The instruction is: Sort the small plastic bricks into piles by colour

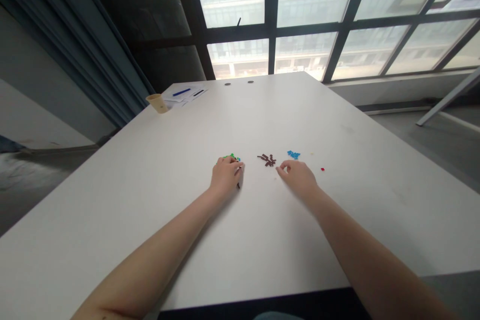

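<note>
My left hand (225,174) is closed, its fingers curled over small green pieces (232,155) that look like tiny building bricks. A thin dark piece (238,186) pokes out below its fingertips; what the fingers grip is mostly hidden. To the right lies a loose pile of small dark brown pieces (267,161). Beside that pile my right hand (300,177) is low over the table, thumb and forefinger pinched together. Anything between those fingertips is too small to make out. Just beyond the right hand is a cluster of small blue pieces (293,154).
A red piece (322,169) and a faint yellow piece (312,154) lie right of my right hand on the white table (187,240). Far left stand a beige cup (157,103) and papers (187,96) with a blue pen (182,92). Windows rise behind the table.
</note>
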### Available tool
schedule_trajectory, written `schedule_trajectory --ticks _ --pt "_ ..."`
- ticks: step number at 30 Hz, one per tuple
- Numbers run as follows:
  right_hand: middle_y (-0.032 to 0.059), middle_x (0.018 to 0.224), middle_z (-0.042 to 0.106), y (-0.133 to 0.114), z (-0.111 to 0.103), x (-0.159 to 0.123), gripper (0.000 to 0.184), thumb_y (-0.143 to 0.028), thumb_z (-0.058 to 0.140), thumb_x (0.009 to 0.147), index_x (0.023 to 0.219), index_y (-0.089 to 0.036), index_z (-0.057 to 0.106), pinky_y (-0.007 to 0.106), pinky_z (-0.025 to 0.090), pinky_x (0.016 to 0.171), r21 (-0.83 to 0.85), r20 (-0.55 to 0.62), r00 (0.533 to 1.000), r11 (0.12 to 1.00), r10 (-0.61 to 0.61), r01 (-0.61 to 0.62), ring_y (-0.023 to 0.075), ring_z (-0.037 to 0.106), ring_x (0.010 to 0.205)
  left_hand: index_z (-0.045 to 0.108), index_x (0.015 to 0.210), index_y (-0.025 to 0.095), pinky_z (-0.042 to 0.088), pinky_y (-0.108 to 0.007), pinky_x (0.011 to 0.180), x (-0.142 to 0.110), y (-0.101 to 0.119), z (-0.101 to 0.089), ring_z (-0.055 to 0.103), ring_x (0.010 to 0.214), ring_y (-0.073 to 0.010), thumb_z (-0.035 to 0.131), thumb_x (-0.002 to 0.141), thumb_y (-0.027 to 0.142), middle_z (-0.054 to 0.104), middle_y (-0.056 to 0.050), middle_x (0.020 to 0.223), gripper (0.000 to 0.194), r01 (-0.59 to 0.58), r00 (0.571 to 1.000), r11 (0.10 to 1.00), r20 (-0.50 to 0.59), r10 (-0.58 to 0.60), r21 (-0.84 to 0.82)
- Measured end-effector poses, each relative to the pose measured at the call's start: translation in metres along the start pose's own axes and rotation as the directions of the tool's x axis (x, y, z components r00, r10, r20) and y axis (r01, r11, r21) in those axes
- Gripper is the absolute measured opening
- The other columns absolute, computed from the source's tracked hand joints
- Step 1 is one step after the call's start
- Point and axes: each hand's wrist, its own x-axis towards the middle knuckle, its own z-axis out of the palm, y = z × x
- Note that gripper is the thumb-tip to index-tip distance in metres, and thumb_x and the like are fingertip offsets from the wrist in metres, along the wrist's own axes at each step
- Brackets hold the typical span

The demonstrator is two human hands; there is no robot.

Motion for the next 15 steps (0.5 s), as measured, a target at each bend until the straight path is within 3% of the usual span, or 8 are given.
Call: schedule_trajectory --ticks 3,6,9,11,13,15 --pt "0.0031 0.067 0.06 -0.001 0.0 -0.001 0.025 -0.038 0.048 0.079 0.075 -0.022 0.067 0.024 0.031 0.055 0.005 -0.008 0.999 0.999 -0.033 0.033 0.014 0.05 0.062 0.071 0.087 0.024 0.038 -0.037 0.074 0.003 -0.008 0.005 0.046 0.088 -0.0256 0.049 0.08 0.024 0.063 -0.008 0.093 0.023 -0.022 1.0 0.993 -0.005 0.023 0.116" --pt "0.0035 0.065 0.059 -0.001 -0.001 0.002 0.026 -0.037 0.048 0.079 0.073 -0.02 0.067 0.024 0.031 0.056 -0.008 -0.05 0.997 0.998 -0.062 0.062 0.0139 0.049 0.062 0.072 0.08 0.023 0.038 -0.038 0.075 0.003 -0.011 0.007 0.047 0.087 -0.0248 0.048 0.081 0.022 0.065 -0.007 0.091 0.024 -0.047 0.999 0.993 -0.022 0.049 0.105" --pt "0.0034 0.063 0.059 0.0 -0.001 0.003 0.027 -0.037 0.047 0.08 0.072 -0.02 0.067 0.024 0.031 0.055 0.004 -0.054 0.996 0.997 -0.077 0.077 0.0136 0.048 0.06 0.071 0.081 0.022 0.038 -0.037 0.08 0.004 -0.009 0.006 0.05 0.087 -0.0231 0.049 0.08 0.022 0.066 -0.007 0.089 0.022 -0.066 0.997 0.996 -0.038 0.063 -0.06" --pt "0.0029 0.062 0.058 0.0 0.0 0.003 0.027 -0.037 0.047 0.08 0.072 -0.02 0.067 0.024 0.031 0.054 0.017 -0.059 0.995 0.996 -0.083 0.085 0.0131 0.047 0.058 0.071 0.085 0.021 0.039 -0.036 0.082 0.003 -0.003 0.004 0.054 0.087 -0.0218 0.052 0.079 0.025 0.067 -0.007 0.088 0.02 -0.033 0.999 0.96 -0.032 0.025 -0.279" --pt "0.0021 0.061 0.057 0.0 0.0 0.001 0.028 -0.037 0.046 0.08 0.072 -0.02 0.067 0.024 0.03 0.053 0.029 -0.072 0.993 0.995 -0.095 0.097 0.0124 0.046 0.055 0.07 0.085 0.02 0.041 -0.034 0.081 -0.001 0.009 0.002 0.057 0.085 -0.0202 0.057 0.077 0.03 0.068 -0.007 0.089 0.019 0.066 0.998 0.819 0.053 -0.044 -0.57" --pt "0.0014 0.059 0.056 -0.001 0.0 0.0 0.028 -0.037 0.046 0.079 0.071 -0.02 0.067 0.024 0.029 0.052 0.043 -0.084 0.991 0.993 -0.107 0.111 0.0118 0.044 0.053 0.069 0.085 0.018 0.043 -0.031 0.077 -0.01 0.025 -0.001 0.058 0.081 -0.0177 0.065 0.071 0.035 0.068 -0.007 0.087 0.023 0.221 0.975 0.525 0.207 -0.085 -0.822"
